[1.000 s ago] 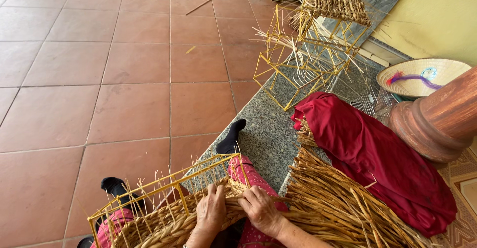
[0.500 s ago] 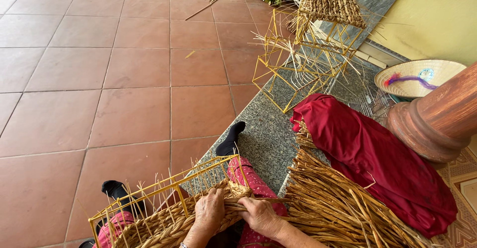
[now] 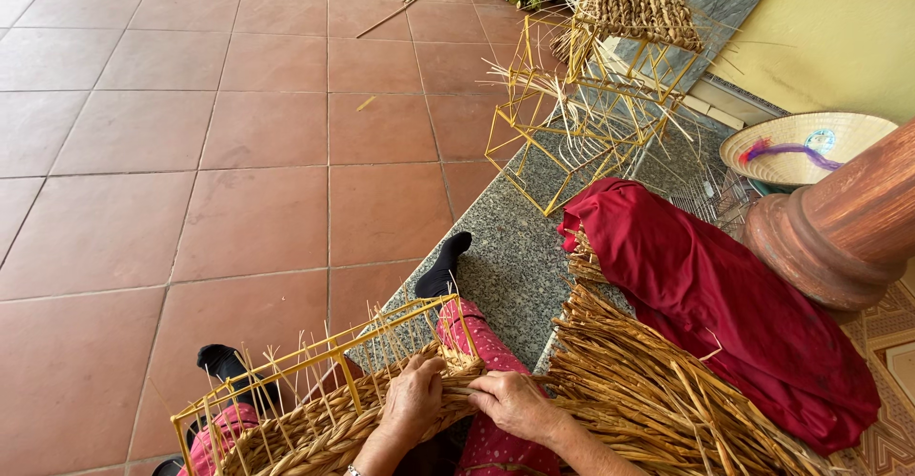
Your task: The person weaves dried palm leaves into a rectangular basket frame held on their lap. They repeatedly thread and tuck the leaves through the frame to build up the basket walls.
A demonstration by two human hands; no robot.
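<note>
The half-woven basket (image 3: 315, 419) rests across the person's lap at the bottom of the view, its yellow wire frame (image 3: 324, 362) rising above a band of twisted straw weave. The left hand (image 3: 412, 400) lies on the woven rim, its grip closed over the plaited straw. The right hand (image 3: 510, 405) sits just beside it, fingers curled on a strand of straw; whether it truly pinches the strand is hard to tell from this angle. A heap of loose straw (image 3: 648, 390) lies at the right, touching a red cloth (image 3: 724, 295) on the speckled stone ledge (image 3: 515, 266). Farther along the ledge stand bare yellow frames (image 3: 572, 123), a finished basket (image 3: 634, 0) and a conical hat (image 3: 810, 142).
</note>
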